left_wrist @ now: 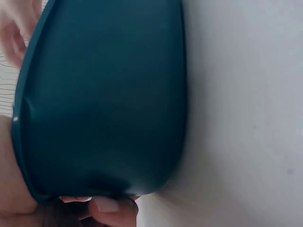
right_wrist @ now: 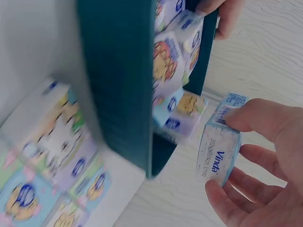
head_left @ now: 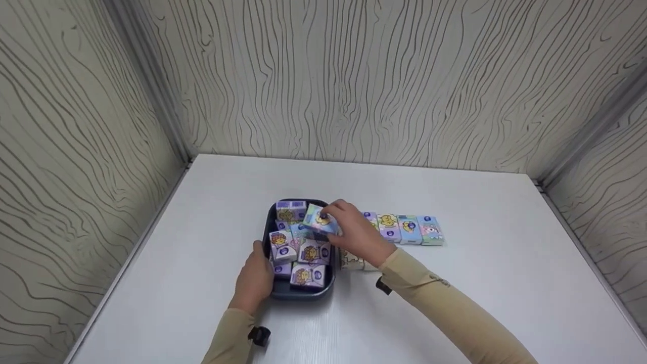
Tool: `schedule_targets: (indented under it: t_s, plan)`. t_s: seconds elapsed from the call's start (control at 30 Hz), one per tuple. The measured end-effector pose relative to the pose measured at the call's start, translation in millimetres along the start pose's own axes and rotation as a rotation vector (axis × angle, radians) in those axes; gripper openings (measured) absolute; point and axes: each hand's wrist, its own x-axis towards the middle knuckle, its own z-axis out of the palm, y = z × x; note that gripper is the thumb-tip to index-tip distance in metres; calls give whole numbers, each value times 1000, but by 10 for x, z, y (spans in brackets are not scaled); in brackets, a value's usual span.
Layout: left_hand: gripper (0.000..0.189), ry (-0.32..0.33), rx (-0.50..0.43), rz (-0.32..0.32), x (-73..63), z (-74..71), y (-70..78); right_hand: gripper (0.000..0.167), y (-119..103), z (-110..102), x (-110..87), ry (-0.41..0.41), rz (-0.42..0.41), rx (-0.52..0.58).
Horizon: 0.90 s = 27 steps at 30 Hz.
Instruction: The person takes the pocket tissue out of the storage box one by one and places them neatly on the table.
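A dark teal plastic bin (head_left: pixel 303 295) stands on the table, holding several small packs of tissues (head_left: pixel 308 276) in purple, white and blue cartoon wrappers. My left hand (head_left: pixel 254 277) grips the bin's left side, thumb up at the rim; the left wrist view shows fingertips (left_wrist: pixel 113 210) against the outer wall (left_wrist: pixel 109 104). Over the bin's far right corner, my right hand (head_left: pixel 360 233) pinches one light-blue tissue pack (head_left: pixel 317 218) between thumb and fingers. In the right wrist view this pack (right_wrist: pixel 218 153) shows its white "Vinda" side and is apart from the bin.
Right of the bin, tissue packs lie side by side in a row (head_left: pixel 409 230). Nearer packs (head_left: pixel 352 260) beside the bin are partly hidden under my right forearm. The white table (head_left: pixel 485 288) meets wood-grain patterned walls (head_left: pixel 354 86) at the back and sides.
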Motion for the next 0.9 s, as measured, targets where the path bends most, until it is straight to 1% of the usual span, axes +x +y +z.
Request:
schedule_targets:
  t_s: [0.1, 0.2, 0.4, 0.53, 0.63, 0.73, 0.9]
  plan:
    - [51, -18, -4, -21, -2, -21, -9, 44, 144, -82, -153, 23, 53, 16]
    - [52, -30, -11, -27, 1, -28, -11, 47, 312, -150, -331, 46, 107, 12]
    - [51, -26, -4, -3, 2, -18, -12, 50, 636, -244, -716, 73, 195, -1]
    - [50, -23, 5, 9, 9, -22, -24, 51, 800, -284, -946, 69, 270, -12]
    - [51, -36, 1, 4, 7, -30, -26, 51, 898, -263, -1103, 58, 339, -20]
    - [50, -41, -4, 1, 8, -32, -24, 51, 975, -198, -1239, 45, 406, -25]
    - [50, -29, 11, 12, 8, -25, -23, 52, 1038, -70, -1361, 16, 485, -58]
